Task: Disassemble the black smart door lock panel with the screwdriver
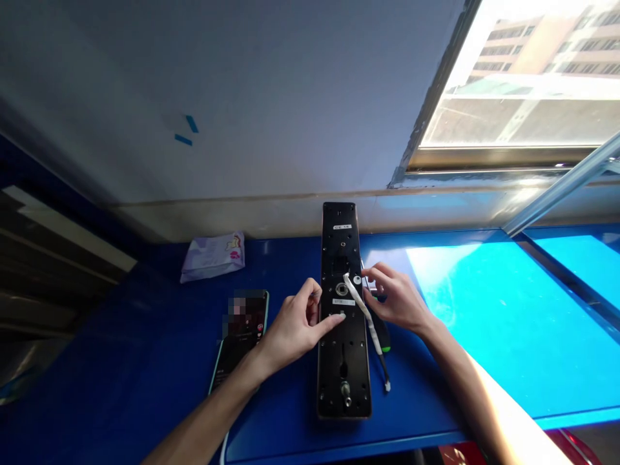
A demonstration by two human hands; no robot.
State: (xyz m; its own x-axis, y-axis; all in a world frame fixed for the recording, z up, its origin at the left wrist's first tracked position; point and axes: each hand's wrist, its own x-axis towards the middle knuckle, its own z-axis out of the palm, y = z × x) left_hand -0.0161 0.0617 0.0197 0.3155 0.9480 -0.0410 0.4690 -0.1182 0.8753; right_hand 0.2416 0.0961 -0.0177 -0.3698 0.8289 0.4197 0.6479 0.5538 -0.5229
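A long black door lock panel (345, 361) lies lengthwise on the blue table, its back face up, with screw holes, small white labels and a metal post near its lower end. My left hand (298, 323) is at its left edge, fingers curled there and thumb pressed on the face. At the right edge is my right hand (394, 297), thumb and fingers bent toward each other; what sits between them is unclear. A white-wrapped cable (367, 316) runs from the panel's middle to a small plug off its right side. A dark handle with a green end (385, 349) lies partly hidden beside the panel.
A phone (242, 332) with its screen lit lies left of the panel. Further back is a light purple packet (214, 256). A wall rises behind the blue table (300, 413). On the right are a window and a slanted metal bar (557, 190); sunlight falls on the tabletop.
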